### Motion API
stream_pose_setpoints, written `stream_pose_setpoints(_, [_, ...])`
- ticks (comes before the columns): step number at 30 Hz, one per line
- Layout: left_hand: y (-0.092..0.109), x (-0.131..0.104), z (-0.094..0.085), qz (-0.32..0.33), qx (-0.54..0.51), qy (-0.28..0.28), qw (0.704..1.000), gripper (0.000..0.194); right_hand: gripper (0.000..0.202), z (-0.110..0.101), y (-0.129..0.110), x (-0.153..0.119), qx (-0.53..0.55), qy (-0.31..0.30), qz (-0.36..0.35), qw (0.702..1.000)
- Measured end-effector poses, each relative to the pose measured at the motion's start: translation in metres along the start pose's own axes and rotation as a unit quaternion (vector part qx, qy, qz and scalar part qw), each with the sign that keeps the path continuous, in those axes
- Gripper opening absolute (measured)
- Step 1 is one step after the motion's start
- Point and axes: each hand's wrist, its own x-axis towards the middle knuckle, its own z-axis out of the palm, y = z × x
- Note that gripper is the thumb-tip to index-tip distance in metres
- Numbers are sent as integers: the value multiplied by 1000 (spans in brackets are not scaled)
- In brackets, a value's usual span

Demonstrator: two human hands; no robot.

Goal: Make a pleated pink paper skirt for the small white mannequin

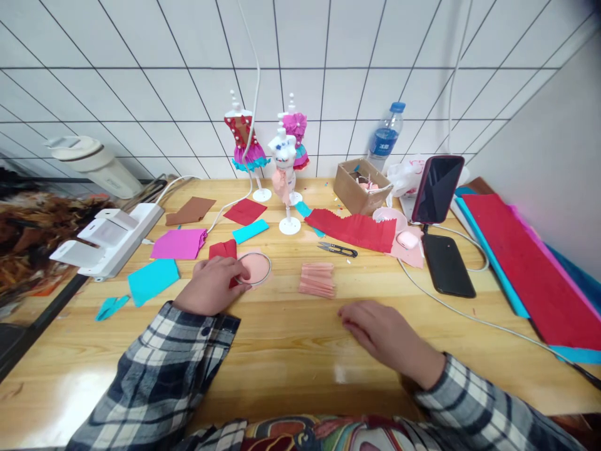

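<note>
My left hand (213,283) touches the left side of a thin metal ring (270,268), with thumb and forefinger together at its edge. The ring lies over a pink piece of fabric (256,268), and a folded red piece (222,249) is partly under my fingers. My right hand (378,329) rests at the table's right of centre, fingers drawn together, with nothing visible in them. Between my hands lies a pleated pink strip (317,279). Small black thread snips (340,250) lie behind it, below a long red fabric strip (357,230).
Three small dress forms (290,225) stand at the back, near a cardboard box (357,188) and a water bottle (385,134). Phones (448,264) and a cable are at right, beside stacked fabric (530,263). A white power strip (119,241) sits at left.
</note>
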Motion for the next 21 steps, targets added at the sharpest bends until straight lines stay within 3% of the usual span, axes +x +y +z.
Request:
stream_pose_setpoints(2, [3, 2, 2, 3, 27, -47, 999, 14, 14, -12, 13, 18, 25, 61, 34, 997])
stream_pose_setpoints(4, [6, 4, 3, 0, 13, -33, 999, 17, 10, -21, 29, 38, 51, 130, 84, 987])
stream_pose_setpoints(8, [8, 6, 5, -30, -101, 61, 993, 23, 24, -20, 60, 69, -20, 268, 111, 957])
stream_pose_setpoints(13, [21, 1, 17, -77, -275, 181, 941, 24, 31, -6, 81, 68, -118, 280, 167, 938])
stream_pose_setpoints(16, [45, -4, 26, -55, -351, 229, 906, 25, 24, -7, 77, 65, -130, 321, 190, 919])
stream_pose_setpoints(21, [103, -15, 37, -10, -403, 217, 889, 16, 21, -5, 22, 71, -20, 355, 35, 934])
